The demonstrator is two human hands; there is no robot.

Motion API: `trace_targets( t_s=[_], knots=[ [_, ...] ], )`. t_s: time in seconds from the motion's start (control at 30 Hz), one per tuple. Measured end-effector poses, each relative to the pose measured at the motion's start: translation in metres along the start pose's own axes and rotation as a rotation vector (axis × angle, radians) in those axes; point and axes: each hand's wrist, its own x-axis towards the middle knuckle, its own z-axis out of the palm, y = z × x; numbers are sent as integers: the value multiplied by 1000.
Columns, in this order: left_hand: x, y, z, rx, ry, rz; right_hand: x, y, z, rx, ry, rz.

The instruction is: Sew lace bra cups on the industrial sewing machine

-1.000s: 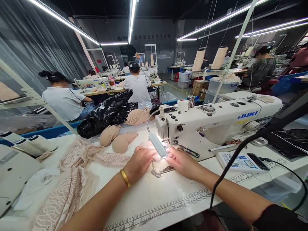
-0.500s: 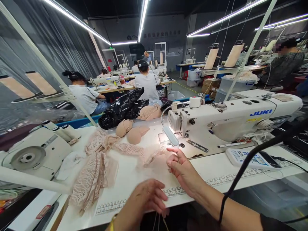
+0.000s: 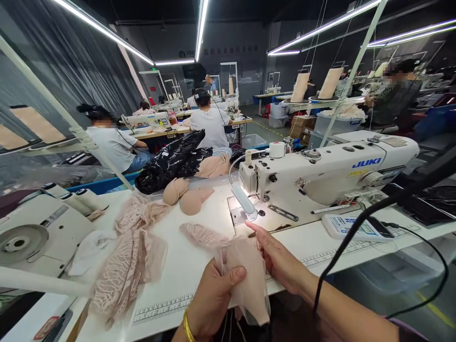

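Note:
A sheer beige fabric piece [image 3: 245, 268] with lace at its far end is raised over the table's front edge. My left hand [image 3: 217, 289] is closed on its left side, with the thumb lying on top. At the right edge of the cloth is my right hand [image 3: 276, 254]; its index finger points out toward the machine, and the other fingers are partly hidden by the fabric they grip. A lacy strip [image 3: 201, 235] trails from the piece onto the table. Just beyond stands the white sewing machine [image 3: 320, 166], its needle area lit.
Beige lace fabric [image 3: 123, 270] lies heaped on the left. Moulded beige cups [image 3: 192, 202] and a black plastic bag [image 3: 171, 164] are behind. To the right sit a white device [image 3: 352, 227] and a hanging black cable [image 3: 342, 247]. Co-workers sit at machines farther back.
The fabric piece has been lifted off the table and drawn toward me. My left hand, fingers loose before, now grips it. The view has shifted slightly to the right.

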Motion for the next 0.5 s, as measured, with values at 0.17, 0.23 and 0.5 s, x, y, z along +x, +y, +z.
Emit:
trace_targets(
  t_s=[0.17,0.23,0.5],
  knots=[
    [9,4,4,-110,143,86,-7,12,0,128,-14,-23],
    [16,5,5,-174,225,127,-9,17,1,103,47,-50],
    [30,7,12,-209,300,118,-11,11,2,90,83,-76]
  ],
)
